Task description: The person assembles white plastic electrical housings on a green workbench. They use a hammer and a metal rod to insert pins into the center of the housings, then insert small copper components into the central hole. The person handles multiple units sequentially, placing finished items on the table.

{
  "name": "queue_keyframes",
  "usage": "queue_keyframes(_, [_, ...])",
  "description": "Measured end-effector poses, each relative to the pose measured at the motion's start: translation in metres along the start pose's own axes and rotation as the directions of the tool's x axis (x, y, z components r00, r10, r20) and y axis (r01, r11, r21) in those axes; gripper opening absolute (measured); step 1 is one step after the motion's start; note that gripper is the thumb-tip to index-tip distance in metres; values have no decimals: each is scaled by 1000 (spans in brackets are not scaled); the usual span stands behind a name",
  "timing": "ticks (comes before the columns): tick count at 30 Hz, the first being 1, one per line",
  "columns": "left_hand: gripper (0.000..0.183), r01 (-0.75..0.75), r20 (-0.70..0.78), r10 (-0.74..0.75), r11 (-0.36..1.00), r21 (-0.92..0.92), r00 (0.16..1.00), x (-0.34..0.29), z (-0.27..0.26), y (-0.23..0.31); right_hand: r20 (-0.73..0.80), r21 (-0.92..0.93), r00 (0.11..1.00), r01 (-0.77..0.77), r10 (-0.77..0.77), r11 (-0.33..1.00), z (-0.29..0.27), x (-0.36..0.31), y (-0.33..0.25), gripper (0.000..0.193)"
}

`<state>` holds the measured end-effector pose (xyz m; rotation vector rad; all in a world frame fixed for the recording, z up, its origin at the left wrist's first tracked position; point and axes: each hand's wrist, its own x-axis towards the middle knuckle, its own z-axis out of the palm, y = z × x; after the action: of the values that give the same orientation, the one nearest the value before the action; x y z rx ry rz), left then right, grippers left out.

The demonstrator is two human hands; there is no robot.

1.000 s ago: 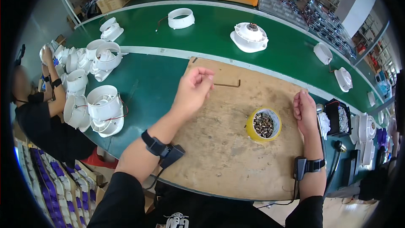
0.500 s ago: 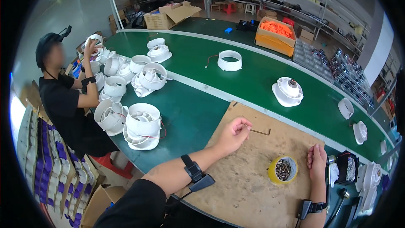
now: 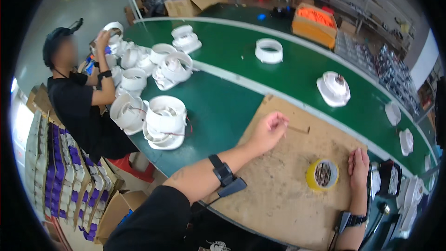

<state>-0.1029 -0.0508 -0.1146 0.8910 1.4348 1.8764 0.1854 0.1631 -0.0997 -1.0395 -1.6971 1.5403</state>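
My left hand (image 3: 269,133) is closed over the far middle of a brown board (image 3: 260,195). A thin L-shaped hex key (image 3: 299,130) sticks out from its fingertips to the right, the short bent end outermost. My right hand (image 3: 358,167) rests at the board's right edge, fingers curled in, with nothing visible in them. Between the two hands, nearer the right one, stands a yellow round tub (image 3: 310,176) with small metal screws (image 3: 323,175) inside. A black strap with a small device circles each of my wrists.
Beyond the board runs a green conveyor (image 3: 297,72) carrying a white ring (image 3: 269,51) and a white fan housing (image 3: 333,88). Several white housings (image 3: 165,116) crowd the left table, where a co-worker (image 3: 76,97) handles one. A black box (image 3: 389,179) and tools lie at right.
The whole view has shifted, so everything sits higher and further right in the picture. Both hands keep their places over the board, the hex key still in the left.
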Motion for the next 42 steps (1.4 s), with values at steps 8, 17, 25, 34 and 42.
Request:
queue_keyframes(8, [12,64,-5,-64,995,73,998,4,9,6,7,-28,1000,-12,12,1000,-7,-1,-1,29])
queue_keyframes(17, [14,84,-26,-81,984,158,996,3,4,12,49,33,998,-27,26,999,-2,8,4,29])
queue_keyframes(25, [15,71,-30,-68,986,148,997,0,-1,7,25,69,997,-74,72,995,2,0,4,27])
queue_keyframes(34, [11,107,-165,-64,957,271,984,-9,-23,1,-5,96,997,76,-75,993,31,16,25,32])
queue_keyframes(42, [10,40,-95,-19,974,224,995,-8,-25,-1,-115,158,972,221,-204,962,30,-2,25,37])
